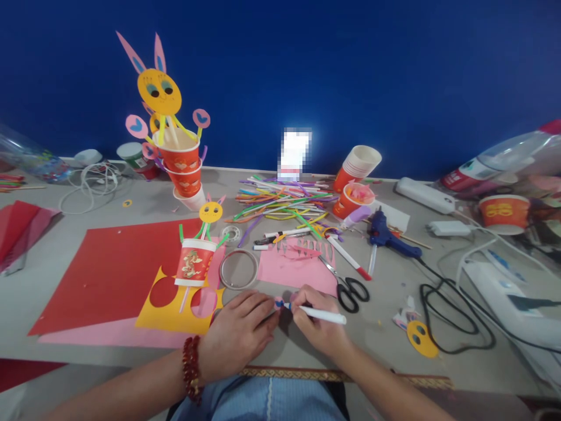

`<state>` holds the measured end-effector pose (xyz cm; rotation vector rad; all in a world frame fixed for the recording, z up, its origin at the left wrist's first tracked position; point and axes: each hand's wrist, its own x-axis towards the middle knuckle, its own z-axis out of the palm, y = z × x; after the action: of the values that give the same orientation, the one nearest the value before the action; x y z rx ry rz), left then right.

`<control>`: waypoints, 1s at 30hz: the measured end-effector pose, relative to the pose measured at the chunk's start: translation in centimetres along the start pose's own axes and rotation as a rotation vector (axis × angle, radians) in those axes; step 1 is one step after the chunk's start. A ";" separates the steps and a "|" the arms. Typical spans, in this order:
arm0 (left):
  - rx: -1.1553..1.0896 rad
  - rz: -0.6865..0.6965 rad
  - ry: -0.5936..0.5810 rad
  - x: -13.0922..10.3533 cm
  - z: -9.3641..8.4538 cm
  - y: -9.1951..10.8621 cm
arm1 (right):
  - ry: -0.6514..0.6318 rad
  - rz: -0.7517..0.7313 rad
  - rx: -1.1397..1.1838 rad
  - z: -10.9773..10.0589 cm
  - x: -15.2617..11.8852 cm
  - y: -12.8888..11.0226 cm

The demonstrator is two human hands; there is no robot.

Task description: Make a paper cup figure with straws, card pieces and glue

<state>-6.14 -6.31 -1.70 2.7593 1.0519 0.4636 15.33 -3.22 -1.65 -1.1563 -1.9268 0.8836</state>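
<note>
My right hand [316,321] is closed around a white marker [323,314], whose blue tip touches a small pink paper circle [279,303] with a blue mark on it. My left hand [239,330] lies on the table, its fingers together at the circle's left edge, pressing it. A metal ring [239,269] sits just beyond my left hand. Pink paper [280,269] with cut-outs lies ahead of both hands, and black-handled scissors [350,292] rest to the right of it. A red paper cup [194,263] with a yellow rabbit face [211,211] stands to the left.
Stacked cups with a large rabbit face [159,92] stand at the back left. Colored pipe cleaners [280,202] are heaped at the back middle. To the right are a blue glue gun [388,234], black cable [451,345] and a power strip [504,310]. Red paper [109,263] covers the left.
</note>
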 end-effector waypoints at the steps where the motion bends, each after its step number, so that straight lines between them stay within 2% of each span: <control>1: 0.004 0.000 0.000 0.0 0.0 0.0 | 0.004 0.005 0.001 0.0 0.0 0.0; 7: 0.015 -0.005 -0.003 0.0 0.0 0.0 | 0.072 0.065 0.067 0.0 -0.2 0.2; 14: 0.043 -0.023 -0.052 -0.1 -0.1 0.1 | 0.237 0.076 0.281 -0.5 -0.8 0.7; 18: 0.034 -0.049 -0.046 0.2 -0.5 0.3 | 0.183 0.153 0.232 -2.1 -0.8 0.9; 22: 0.017 -0.015 -0.045 1.2 -1.0 0.7 | 0.113 0.106 0.118 -3.2 -0.8 1.0; 30: 0.059 0.030 -0.021 3.1 0.1 0.6 | 0.110 0.028 0.016 -2.4 -1.2 1.4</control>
<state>-3.53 -4.68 -0.95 2.8287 1.0375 0.4137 18.33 -3.34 -1.87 -1.2003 -1.8159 0.8322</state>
